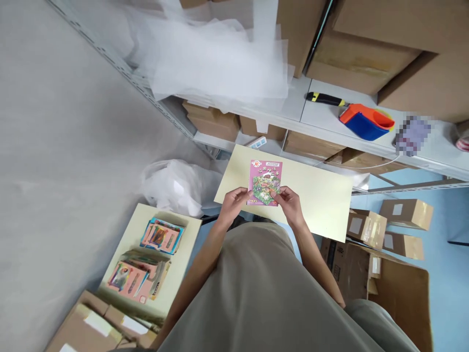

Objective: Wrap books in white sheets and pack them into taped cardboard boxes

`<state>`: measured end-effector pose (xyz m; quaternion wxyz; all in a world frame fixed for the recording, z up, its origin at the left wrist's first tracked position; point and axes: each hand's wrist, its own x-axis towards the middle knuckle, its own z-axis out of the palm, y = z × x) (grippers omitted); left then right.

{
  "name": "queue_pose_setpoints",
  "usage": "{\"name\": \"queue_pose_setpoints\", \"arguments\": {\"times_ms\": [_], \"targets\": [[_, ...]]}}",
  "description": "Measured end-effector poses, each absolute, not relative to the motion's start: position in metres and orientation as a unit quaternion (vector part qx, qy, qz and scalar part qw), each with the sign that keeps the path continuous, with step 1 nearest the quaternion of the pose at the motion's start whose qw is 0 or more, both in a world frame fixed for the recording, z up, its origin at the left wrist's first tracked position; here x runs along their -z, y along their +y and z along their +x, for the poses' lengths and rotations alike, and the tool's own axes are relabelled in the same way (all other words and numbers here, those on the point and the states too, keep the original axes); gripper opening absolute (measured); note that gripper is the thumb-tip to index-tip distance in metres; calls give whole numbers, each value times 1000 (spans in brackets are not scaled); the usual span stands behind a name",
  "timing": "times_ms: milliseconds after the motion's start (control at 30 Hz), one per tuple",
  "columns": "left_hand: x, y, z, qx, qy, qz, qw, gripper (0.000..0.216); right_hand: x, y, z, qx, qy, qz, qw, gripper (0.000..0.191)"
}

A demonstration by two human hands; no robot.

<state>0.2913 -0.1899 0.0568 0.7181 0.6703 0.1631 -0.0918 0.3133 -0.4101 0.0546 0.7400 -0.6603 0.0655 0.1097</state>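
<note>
A pink picture book (266,183) with a colourful illustrated cover faces up above the pale yellow table (322,200). My left hand (234,203) grips its lower left edge, thumb on the cover. At the lower right edge, my right hand (288,202) pinches it between thumb and fingers. The fingers behind the book are partly hidden. To my left, one pile of books (162,235) and a larger stack of books (137,276) lie on a second pale table (176,288).
A metal shelf (293,105) ahead carries clear plastic bags (220,63), cartons (362,54) and an orange-and-blue tape dispenser (367,121). A bundle of white plastic (174,188) sits at left. Boxes (405,213) stand on the floor at right; more cartons (91,325) are at lower left.
</note>
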Motion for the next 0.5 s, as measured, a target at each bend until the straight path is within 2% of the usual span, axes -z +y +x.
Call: {"name": "queue_pose_setpoints", "arguments": {"times_ms": [167,367,500], "targets": [[-52,-204,301,85,169,684,705,45,-41,-420,316,-100,73,-689,714,43],[-56,-219,309,51,172,696,695,44,-40,-413,321,27,46,-844,534,45],[-63,-231,312,42,152,700,697,47,-52,-404,326,32,8,-846,533,39]]}}
